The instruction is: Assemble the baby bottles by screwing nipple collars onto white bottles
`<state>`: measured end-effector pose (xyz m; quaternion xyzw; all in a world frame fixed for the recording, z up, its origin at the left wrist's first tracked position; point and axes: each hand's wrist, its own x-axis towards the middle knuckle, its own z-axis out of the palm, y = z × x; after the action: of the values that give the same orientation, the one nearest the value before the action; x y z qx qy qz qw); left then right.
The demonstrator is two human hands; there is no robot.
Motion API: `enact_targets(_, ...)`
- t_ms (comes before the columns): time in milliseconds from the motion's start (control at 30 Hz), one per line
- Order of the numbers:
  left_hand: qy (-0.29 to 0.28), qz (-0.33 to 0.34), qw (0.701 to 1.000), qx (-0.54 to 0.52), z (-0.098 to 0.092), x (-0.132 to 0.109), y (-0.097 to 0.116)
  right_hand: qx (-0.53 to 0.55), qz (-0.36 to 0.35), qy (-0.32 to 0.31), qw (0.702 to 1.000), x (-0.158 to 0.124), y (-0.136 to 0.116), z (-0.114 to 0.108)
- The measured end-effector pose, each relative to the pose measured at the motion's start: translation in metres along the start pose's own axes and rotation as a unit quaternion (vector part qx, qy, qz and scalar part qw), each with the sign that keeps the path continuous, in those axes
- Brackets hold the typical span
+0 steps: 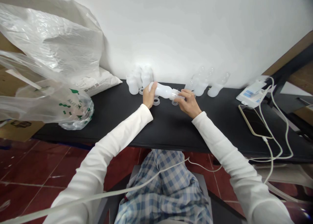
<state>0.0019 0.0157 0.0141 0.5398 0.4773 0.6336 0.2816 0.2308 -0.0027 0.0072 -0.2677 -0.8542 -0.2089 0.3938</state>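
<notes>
A translucent white plastic bottle (163,90) lies sideways above the black table (171,126), held between both hands. My left hand (148,97) grips its base end. My right hand (187,103) closes on the neck end, fingers pinched around the opening, where a clear ring seems to sit. Several small clear rings (156,101) lie on the table just under the bottle. Upright white bottles (139,79) stand behind my left hand by the wall. More clear bottles (205,83) stand behind my right hand.
A large plastic bag (49,87) slumps over the table's left end, with a white sack (97,82) behind it. A phone (254,121) with white cables (271,132) and a white-and-blue packet (251,93) lie at the right. A white wall backs the table.
</notes>
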Motion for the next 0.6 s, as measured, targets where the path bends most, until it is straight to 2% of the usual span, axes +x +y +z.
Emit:
enact_targets(100,0.017,0.066,0.997,0.019,-0.006,-0.002,0.000,0.078,0.074,0.053,0.993,0.002,-0.013,0.007)
enact_targets(167,0.014,0.095,0.994,0.048,-0.011,-0.005,0.000,0.139,0.147,0.064,0.977,0.004,-0.021,0.010)
enact_targets(233,0.009,0.118,0.991,0.064,-0.014,-0.007,0.000,0.180,0.220,0.057,0.957,0.006,-0.026,0.009)
enact_targets(300,0.006,0.151,0.987,0.055,-0.016,-0.009,0.000,0.194,0.264,0.024,0.944,0.008,-0.029,0.004)
enact_targets(367,0.005,0.184,0.982,0.032,-0.016,-0.009,-0.001,0.194,0.271,-0.017,0.943,0.009,-0.027,-0.001)
enact_targets(433,0.013,0.195,0.981,0.009,-0.015,-0.008,-0.003,0.194,0.250,-0.027,0.948,0.010,-0.024,-0.005)
enact_targets(500,0.028,0.171,0.985,-0.003,-0.014,-0.005,-0.005,0.185,0.208,-0.009,0.960,0.010,-0.018,-0.006)
enact_targets(600,0.041,0.095,0.995,-0.009,-0.012,-0.001,-0.009,0.121,0.136,-0.006,0.983,0.010,-0.011,-0.003)
